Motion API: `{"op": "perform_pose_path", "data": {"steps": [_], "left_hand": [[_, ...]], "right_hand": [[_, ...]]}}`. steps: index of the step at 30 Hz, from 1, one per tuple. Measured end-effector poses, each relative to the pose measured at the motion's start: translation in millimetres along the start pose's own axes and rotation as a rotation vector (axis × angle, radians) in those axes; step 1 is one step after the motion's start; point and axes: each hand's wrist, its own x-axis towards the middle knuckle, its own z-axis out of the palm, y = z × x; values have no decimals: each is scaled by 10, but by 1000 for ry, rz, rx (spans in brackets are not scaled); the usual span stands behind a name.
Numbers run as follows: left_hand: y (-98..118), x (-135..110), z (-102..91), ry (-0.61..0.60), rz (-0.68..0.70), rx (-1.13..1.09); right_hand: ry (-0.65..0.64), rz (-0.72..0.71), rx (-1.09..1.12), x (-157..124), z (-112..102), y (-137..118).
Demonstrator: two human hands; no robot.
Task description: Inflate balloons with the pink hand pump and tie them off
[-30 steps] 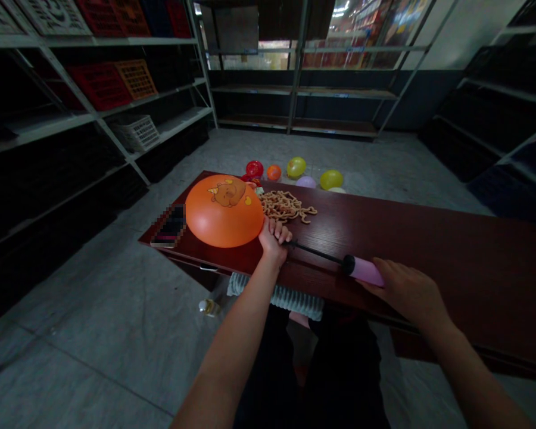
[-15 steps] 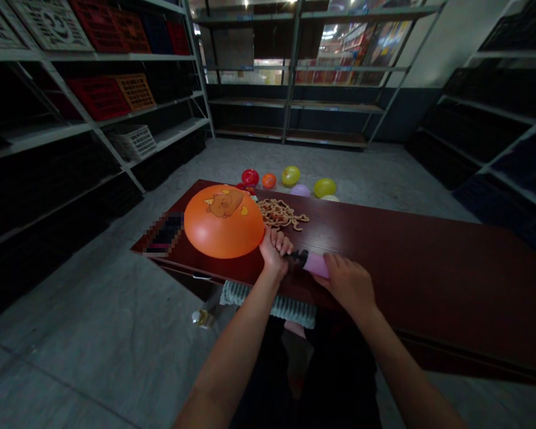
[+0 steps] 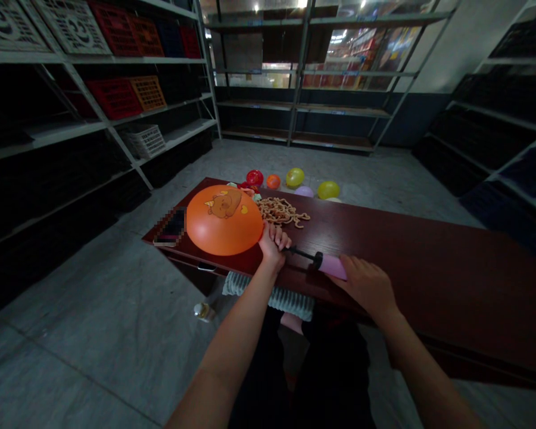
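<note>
Metal shelving [image 3: 297, 113] noted along the left side and at the back, with crates [image 3: 116, 98] stored on the left tiers. Dark red-brown desk [image 3: 411, 256] set across the middle. Orange balloon [image 3: 223, 232], rounded with air and printed with a brown cartoon animal, seen over the desk's left end, its neck hidden at the left hand [image 3: 273, 243]. Ribbed grey-blue cloth [image 3: 292, 302] glimpsed below the near edge. Pink barrel of the hand pump [image 3: 333, 266] gripped by the right hand [image 3: 368, 283], fingers wrapped round it. Black rod [image 3: 304, 254] exposed between barrel and left hand; left fingers curled tight about the balloon's neck and the pump's tip, exact hold concealed. Twisted tan strands [image 3: 281, 211] heaped just beyond. Smaller balloons [image 3: 295, 177] scattered past the far edge, on the floor [image 3: 129, 322]. Blurred dark item [image 3: 174, 225] laid beside the orange balloon. Capped bottle [image 3: 204, 312] seen on the floor, near the desk.
</note>
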Motion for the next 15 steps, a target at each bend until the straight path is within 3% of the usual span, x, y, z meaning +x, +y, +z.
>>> {"op": "perform_pose_path", "data": {"steps": [8,15], "left_hand": [[2,-76,79,-23,3,-6],[16,-5,315,-24,30,4]], "right_hand": [[108,-56,-80,-501,-41,484],[15,113,-24,-335,-13,317]]}}
